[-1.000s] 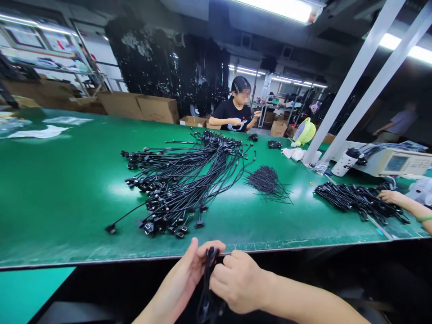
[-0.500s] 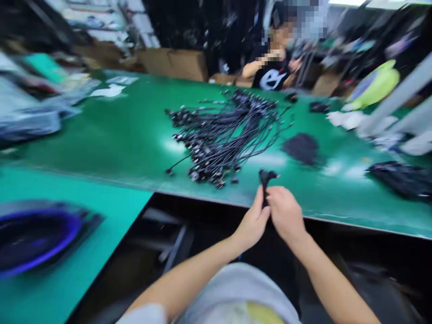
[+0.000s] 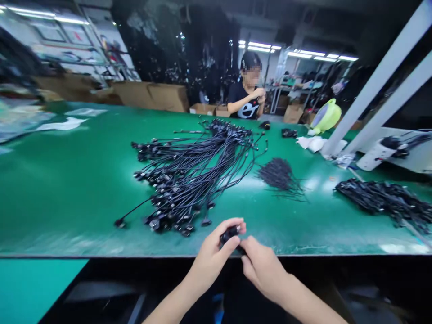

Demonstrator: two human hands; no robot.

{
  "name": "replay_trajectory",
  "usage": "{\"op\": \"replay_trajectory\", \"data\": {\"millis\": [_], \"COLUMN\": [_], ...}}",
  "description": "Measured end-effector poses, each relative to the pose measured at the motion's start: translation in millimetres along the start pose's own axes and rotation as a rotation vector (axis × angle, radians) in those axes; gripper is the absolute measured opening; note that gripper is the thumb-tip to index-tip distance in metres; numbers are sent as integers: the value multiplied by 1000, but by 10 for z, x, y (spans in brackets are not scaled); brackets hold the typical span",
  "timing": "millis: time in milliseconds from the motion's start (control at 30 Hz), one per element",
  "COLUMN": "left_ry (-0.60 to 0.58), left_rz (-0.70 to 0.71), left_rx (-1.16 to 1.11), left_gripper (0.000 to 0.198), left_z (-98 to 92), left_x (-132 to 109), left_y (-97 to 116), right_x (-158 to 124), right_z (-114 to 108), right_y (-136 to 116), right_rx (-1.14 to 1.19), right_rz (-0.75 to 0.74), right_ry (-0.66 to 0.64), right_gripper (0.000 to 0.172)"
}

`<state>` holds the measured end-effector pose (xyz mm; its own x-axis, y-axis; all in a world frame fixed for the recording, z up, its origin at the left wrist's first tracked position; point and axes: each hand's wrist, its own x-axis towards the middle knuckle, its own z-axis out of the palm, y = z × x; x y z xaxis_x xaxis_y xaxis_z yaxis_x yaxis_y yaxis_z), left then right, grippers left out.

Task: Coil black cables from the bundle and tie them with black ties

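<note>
The black cable (image 3: 230, 235), folded into a compact bundle, is between your two hands at the near edge of the green worktop (image 3: 84, 189), around the middle of the scene. Your left hand (image 3: 214, 247) grasps it, fingers wrapped over the far side and thumb across the near side, with a small shiny end showing by the fingertips. Your right hand (image 3: 265, 266) is curled just beside it on the right, fingertips drawn together at the bundle; you cannot tell from this view whether they pinch it, as the contact is hidden. Beyond your hands, a large pile of loose cables (image 3: 202, 166) spreads across the middle of the worktop, many of its connectors fanned out to the left, and one connector (image 3: 120, 222) sticks out at the near left. To the right of that pile lies a heap of thin black strips (image 3: 277, 173), and farther right is a row of bundled cables (image 3: 384, 198). At the far right you have a yellow-green fan (image 3: 326, 118), crumpled white tissue (image 3: 313, 143) and a white cup (image 3: 374, 155) near two slanting white posts (image 3: 378, 81). Across the worktop, a co-worker (image 3: 237, 92) in a dark shirt holds both hands raised close together.
</note>
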<state>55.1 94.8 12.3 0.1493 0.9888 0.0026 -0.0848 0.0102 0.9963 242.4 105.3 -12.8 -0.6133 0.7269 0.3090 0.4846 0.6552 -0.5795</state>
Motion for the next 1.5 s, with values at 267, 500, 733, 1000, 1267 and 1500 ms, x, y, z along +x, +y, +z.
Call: {"op": "replay_trajectory", "data": {"millis": [267, 500, 733, 1000, 1267, 1500], "left_ry": [-272, -92, -51, -124, 84, -154], "left_rz": [-97, 172, 582, 885, 667, 495], "left_rx": [-4, 403, 630, 658, 612, 848], "left_gripper": [34, 35, 32, 27, 26, 47], "left_z": [-120, 159, 105, 173, 393, 191], "left_x": [-83, -129, -92, -48, -89, -63], "left_y": [112, -227, -167, -57, 12, -65], "right_x": [-113, -9, 14, -3, -173, -346], "right_z": [-223, 100, 28, -158, 99, -358], "right_y": [39, -6, -171, -231, -217, 388], "right_rx": [1013, 282, 390, 382, -247, -536], "right_rz": [318, 131, 147, -59, -193, 112], "right_ry": [-405, -73, -138, -165, 403, 53], "right_gripper": [36, 31, 33, 41, 22, 35]}}
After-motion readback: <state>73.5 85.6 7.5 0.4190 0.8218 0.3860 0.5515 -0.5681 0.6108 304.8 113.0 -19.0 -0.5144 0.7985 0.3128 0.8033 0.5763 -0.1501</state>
